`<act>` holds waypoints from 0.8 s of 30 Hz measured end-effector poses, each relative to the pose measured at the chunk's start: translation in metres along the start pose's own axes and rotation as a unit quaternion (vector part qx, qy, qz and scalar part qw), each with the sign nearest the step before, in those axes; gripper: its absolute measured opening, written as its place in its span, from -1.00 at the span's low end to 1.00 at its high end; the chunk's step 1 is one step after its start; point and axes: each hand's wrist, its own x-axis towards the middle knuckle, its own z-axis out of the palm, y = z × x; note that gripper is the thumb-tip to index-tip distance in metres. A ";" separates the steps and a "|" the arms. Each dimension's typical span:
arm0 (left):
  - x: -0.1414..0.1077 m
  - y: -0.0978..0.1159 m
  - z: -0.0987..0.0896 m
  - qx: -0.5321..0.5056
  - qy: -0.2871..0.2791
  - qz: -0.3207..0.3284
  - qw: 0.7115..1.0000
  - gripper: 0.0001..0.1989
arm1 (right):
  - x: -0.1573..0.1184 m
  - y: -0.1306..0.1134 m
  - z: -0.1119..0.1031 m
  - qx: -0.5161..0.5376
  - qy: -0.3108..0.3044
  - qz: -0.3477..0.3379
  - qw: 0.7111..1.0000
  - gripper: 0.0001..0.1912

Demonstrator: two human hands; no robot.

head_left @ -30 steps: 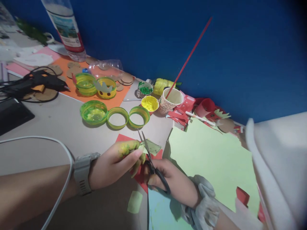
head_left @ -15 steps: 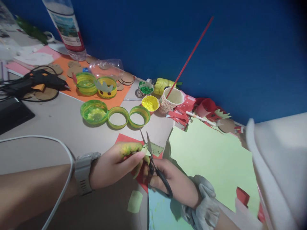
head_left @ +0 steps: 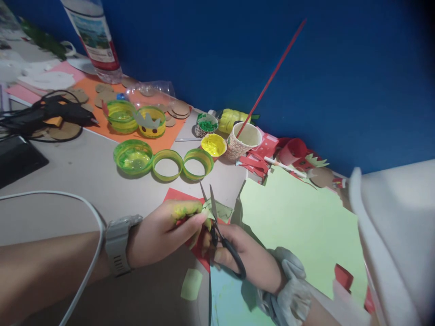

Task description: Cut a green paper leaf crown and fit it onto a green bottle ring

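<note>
My left hand [head_left: 181,226], smeared with yellow and green paint, pinches a small pale green piece of paper [head_left: 222,211] marked with dark zigzag lines. My right hand [head_left: 234,251] is wrapped round the black handles of a pair of scissors [head_left: 226,244]. The blades are parted and cross the paper right beside my left thumb. Under both hands lies a red sheet of paper [head_left: 173,195], partly covered. A pale green scrap [head_left: 191,284] rests on the table below my left hand.
Painted green-yellow rings [head_left: 167,179] stand behind my hands, near a yellow paint cup [head_left: 213,146] and a paper cup [head_left: 234,149] with a red stick. A large green sheet [head_left: 299,226] lies right. At left are a glue gun [head_left: 64,111] and a white cable [head_left: 97,267] crossing my forearm.
The scissors have shifted very slightly to the right, their blades still apart. Both hands otherwise keep nearly the same place and hold.
</note>
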 end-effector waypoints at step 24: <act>-0.001 -0.002 0.001 0.001 -0.001 0.019 1.000 -0.65 | -0.001 0.003 -0.001 -0.002 0.002 -0.028 1.000 -0.40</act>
